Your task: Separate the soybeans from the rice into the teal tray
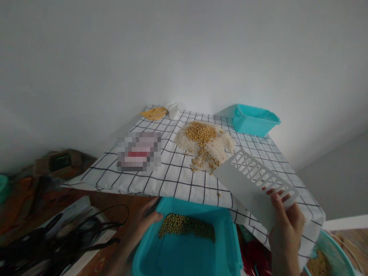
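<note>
My left hand (148,220) grips the left rim of a teal plastic tub (186,257), its thumb over the edge. The tub is held at the table's front edge, with yellow-green beans (186,226) gathered at its far end. My right hand (286,226) is closed on a flat grey-white plastic board (247,189) with a row of slots, some fingers showing through them. The board's far corner is close to a heap of white grains (221,147) topped with yellow soybeans (201,132). Some soybeans are spilling toward the table's front.
A second teal tub (255,120) stands at the table's back right. At the back left lie a yellow cloth-like piece (155,113) and a crumpled white bag (173,110). A blurred-out flat item (139,151) rests on the checkered cloth (166,184). Below right stands a lined bin (336,253).
</note>
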Available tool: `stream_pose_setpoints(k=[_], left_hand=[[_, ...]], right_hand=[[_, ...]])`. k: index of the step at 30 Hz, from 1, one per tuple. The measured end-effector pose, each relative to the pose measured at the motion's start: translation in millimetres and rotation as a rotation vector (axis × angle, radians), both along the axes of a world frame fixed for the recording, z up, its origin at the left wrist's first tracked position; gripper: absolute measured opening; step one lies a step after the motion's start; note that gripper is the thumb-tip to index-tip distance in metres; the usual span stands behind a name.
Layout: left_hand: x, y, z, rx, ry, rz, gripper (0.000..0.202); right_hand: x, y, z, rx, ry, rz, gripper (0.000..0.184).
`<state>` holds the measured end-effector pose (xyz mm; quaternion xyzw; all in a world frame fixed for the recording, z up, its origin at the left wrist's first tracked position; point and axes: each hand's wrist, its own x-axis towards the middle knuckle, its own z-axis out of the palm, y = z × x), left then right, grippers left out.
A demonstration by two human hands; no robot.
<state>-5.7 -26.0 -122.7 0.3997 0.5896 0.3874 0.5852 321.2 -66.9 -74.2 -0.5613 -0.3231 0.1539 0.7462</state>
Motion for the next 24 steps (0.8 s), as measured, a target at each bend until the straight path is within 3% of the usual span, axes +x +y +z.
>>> stream_pose_setpoints(k=[10,14,20,24], left_hand=[[3.6,-0.7,5.2,0.043,-0.028,0.018,0.044],[1.3,0.1,5.5,0.083,-0.041,-0.050,0.039],[1.7,1.0,9.5,0.072,-0.004,-0.012,0.035],[3.6,1.0,9.0,0.089,-0.019,-0.063,0.036]], right_hand=[[-1.3,-3.4,-1.1,-0.071,0.015,-0.047,0.030],[-4.2,-4.1,1.3,-0.071,0.090,-0.037,0.032],[-4.0,-4.0,0.0,-0.069,0.000,-0.011,0.028],[-1.5,-3.8,-3.4,-0.096,-0.048,-0.017,0.028]])
